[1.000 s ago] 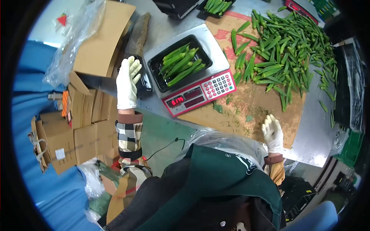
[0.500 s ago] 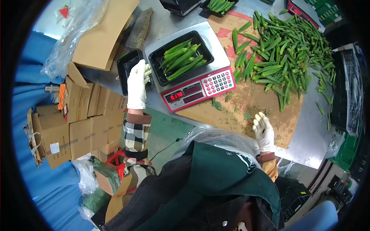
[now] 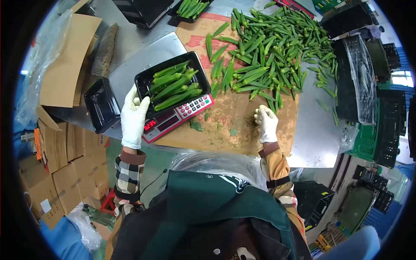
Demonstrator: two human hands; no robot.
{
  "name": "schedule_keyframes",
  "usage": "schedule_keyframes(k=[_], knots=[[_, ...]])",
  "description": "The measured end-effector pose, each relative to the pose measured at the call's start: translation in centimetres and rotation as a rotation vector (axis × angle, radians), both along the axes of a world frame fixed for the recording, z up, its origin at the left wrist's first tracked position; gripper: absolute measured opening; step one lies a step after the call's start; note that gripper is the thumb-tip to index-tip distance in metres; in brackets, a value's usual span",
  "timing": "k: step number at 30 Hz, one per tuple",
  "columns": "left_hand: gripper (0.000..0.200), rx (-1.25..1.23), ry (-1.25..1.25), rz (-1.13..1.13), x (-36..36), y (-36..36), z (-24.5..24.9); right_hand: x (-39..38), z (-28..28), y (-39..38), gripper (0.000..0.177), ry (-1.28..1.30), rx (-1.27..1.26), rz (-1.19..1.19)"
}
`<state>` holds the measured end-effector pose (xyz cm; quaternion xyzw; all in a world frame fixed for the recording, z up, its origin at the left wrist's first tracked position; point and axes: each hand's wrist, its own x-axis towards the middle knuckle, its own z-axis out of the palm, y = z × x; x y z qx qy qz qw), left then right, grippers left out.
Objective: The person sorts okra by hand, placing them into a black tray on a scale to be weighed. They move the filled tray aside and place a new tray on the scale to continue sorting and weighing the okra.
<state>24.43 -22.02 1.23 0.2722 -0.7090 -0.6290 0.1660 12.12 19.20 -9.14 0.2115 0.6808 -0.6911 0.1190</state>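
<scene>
Gloved in white, my left hand grips the left edge of a black tray with several green okra pods in it. The tray is over the front of a red and silver scale, covering part of its keypad; the red display shows digits. My right hand, also gloved, is over the cardboard sheet with its fingers curled together; whether anything is between them is too small to tell. In front of it lies a large pile of okra.
An empty black tray is left of the scale. Another okra tray stands at the back, beside a black box. Cardboard is at the left; dark crates are at the right. Cardboard sheet carries scraps.
My left hand has taken hold of the okra tray and moved it off the scale's plate toward me. My right hand's fingers have curled in. The whole view has shifted.
</scene>
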Motion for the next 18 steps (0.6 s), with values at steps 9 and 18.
schedule_keyframes(k=[9,18], knots=[[0.058,-0.054,-0.135,-0.004,-0.5,1.4,0.7,-6.5,-4.9,-3.1,0.044,0.171,0.701,0.201],[0.042,-0.045,-0.391,-0.039,-0.2,1.5,2.2,-3.6,-1.1,-0.1,0.023,-0.282,-0.253,-0.017]])
